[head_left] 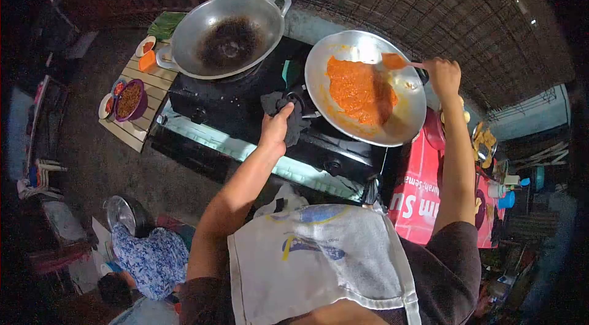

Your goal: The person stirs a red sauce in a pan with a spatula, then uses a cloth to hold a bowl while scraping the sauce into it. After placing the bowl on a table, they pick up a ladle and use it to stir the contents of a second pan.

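Note:
My left hand [277, 128] is closed around a dark cloth [296, 125] at the near-left handle of a silver wok [412, 104]. Thick orange-red paste [359, 88] covers much of the wok's bottom, with smears up its sides. In my right hand [443, 76] is a spatula [394, 61], its blade coated orange and held over the wok's far-right side. The wok is on the right of a black stove [245, 107]. A second, larger wok [190, 39], darkened at the bottom, stands on the left burner.
On a slatted table [132, 125] at left are a purple bowl [142, 110] of brown bits, small dishes, an orange block [147, 62] and green leaves [164, 25]. A red-covered table [417, 202] stands at right. A person in blue patterned clothing [150, 260] is at lower left.

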Demonstrator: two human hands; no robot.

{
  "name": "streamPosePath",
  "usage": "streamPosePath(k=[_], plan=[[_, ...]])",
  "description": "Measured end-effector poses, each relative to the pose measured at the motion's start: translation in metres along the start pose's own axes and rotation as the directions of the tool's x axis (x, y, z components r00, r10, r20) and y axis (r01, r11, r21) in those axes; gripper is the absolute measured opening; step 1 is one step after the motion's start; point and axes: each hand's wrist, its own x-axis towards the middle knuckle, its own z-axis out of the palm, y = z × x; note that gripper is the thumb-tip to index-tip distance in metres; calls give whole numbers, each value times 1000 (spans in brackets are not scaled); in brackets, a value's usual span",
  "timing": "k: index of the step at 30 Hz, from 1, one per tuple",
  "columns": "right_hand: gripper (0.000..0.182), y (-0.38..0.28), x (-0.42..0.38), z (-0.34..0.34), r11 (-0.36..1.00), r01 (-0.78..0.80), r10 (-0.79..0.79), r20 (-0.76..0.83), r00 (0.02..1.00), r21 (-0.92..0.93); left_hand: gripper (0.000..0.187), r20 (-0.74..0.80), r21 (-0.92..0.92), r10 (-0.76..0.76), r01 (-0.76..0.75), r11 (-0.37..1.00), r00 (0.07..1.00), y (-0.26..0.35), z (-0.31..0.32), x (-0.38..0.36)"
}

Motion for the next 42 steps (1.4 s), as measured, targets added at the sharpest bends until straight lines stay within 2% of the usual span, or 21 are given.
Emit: streamPosePath(k=[1,3,4,7,8,11,14,15,17,20,21,23,25,27,28,31,33,35,37,40,42], plan=[[30,3,2,21,998,-58,62,101,993,-35,16,-2,0,9,-9,1000,1000,0,0,0],[29,-6,0,68,990,32,-41,62,997,135,16,-6,23,-11,11,1000,1000,1,1,-1],[28,-22,-3,69,988,135,-133,-27,991,79,16,-17,48,-31,32,998,999,2,1,-2],[23,-25,-4,34,988,45,-50,31,998,146,16,27,-10,-14,14,1000,1000,3,3,-4],[18,-22,-8,-15,974,3,-29,111,993,227,16,27,-8,-21,22,1000,999,3,3,-4],[15,8,-22,-53,995,-11,49,385,922,-101,16,18,7,-37,36,999,999,2,2,-1],[13,-5,-35,-3,992,-22,61,322,945,-123,14,-13,19,0,0,1000,1000,-3,0,3],[13,-25,-28,3,987,-110,147,388,910,-118,14,7,20,-11,11,1000,1000,-3,0,4],[15,-46,-22,4,997,44,-52,141,989,56,14,28,22,-17,17,1000,999,1,2,1],[19,-44,-12,-46,999,36,-38,208,977,14,15,13,43,-29,29,999,999,6,5,-5],[17,-31,-13,-51,996,82,-70,277,958,-31,14,27,33,-40,39,999,999,6,6,-5],[13,-28,-17,-85,982,83,7,478,878,-167,14,40,19,-49,48,999,998,6,5,-6],[12,-33,-25,-68,983,91,-8,468,883,-156,13,36,13,-48,48,999,998,6,6,-6],[13,-43,-25,-34,995,74,-42,361,932,-73,15,33,25,-54,53,998,998,11,9,-13],[17,-54,-17,-23,992,94,-56,363,930,-87,19,28,40,-55,54,998,998,14,10,-15],[16,-63,4,-23,994,111,-107,214,971,-7,18,57,62,-95,92,994,994,15,8,-14],[15,-49,9,-66,987,156,-135,379,916,-26,14,31,48,-85,83,995,996,17,12,-17],[17,-37,-2,-92,960,263,-187,476,859,-98,11,4,29,-76,76,997,997,14,12,-16],[17,-44,-14,-97,952,286,-180,555,812,-110,11,11,12,-50,50,999,999,7,7,-7],[17,-69,-9,-57,967,252,-188,533,825,-49,18,76,9,-54,53,999,996,7,4,-5],[17,-76,4,-25,986,163,-163,350,922,29,14,39,40,-73,72,997,997,12,8,-10]])
